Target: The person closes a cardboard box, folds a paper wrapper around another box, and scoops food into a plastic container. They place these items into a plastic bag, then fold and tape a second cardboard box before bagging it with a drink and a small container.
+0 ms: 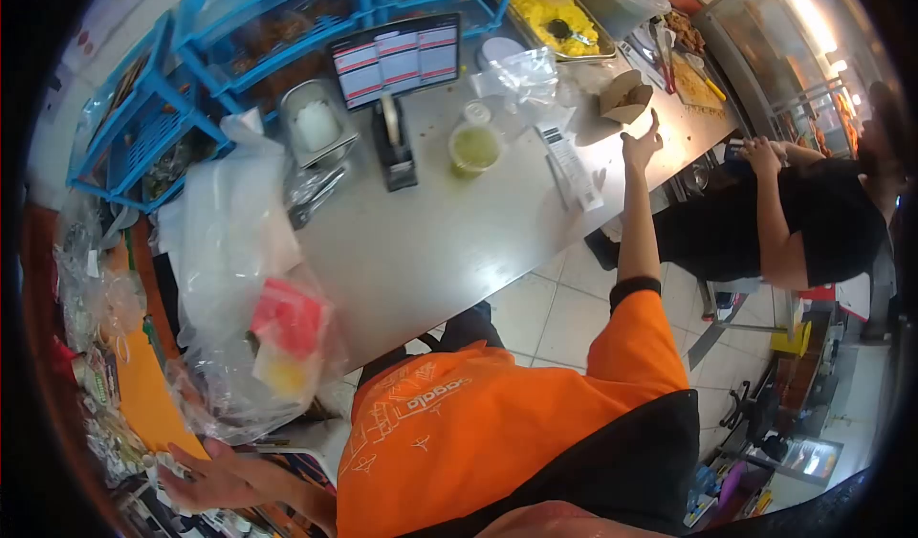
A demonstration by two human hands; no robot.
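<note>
My right hand reaches over the counter's right end, thumb and index finger apart, holding nothing. Just beyond its fingertips stands a brown paper food box with raised flaps and some brown food inside. Printed paper slips lie on the counter to the left of this hand. Down at the lower left, my left hand is stretched out with spread fingers, near an orange panel and a cluttered shelf of small packets.
On the steel counter stand a tablet, a tub of green sauce and a metal container. Plastic bags cover its left end. A tray of yellow food is behind. A person in black stands at right.
</note>
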